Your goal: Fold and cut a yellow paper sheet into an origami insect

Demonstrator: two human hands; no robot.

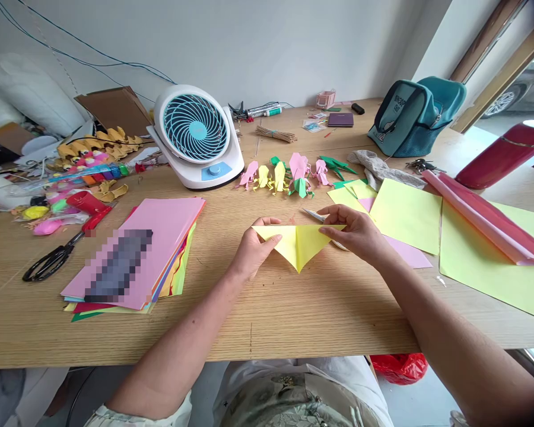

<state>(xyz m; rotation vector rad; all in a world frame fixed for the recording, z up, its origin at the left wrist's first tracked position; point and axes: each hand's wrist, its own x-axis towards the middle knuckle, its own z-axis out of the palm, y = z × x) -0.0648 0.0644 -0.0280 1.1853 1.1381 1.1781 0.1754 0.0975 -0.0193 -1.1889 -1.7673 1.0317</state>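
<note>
A yellow paper folded into a downward-pointing triangle lies on the wooden table in front of me. My left hand pinches its left corner, thumb on top. My right hand pinches the right corner, fingers curled over the top edge. A small blade or paper scrap lies just behind the right hand. A row of folded pink, yellow and green paper figures stands behind the triangle.
A stack of coloured sheets lies left, black scissors beside it. A white desk fan stands behind. Yellow and pink sheets and a pink paper roll lie right; a teal bag sits far right.
</note>
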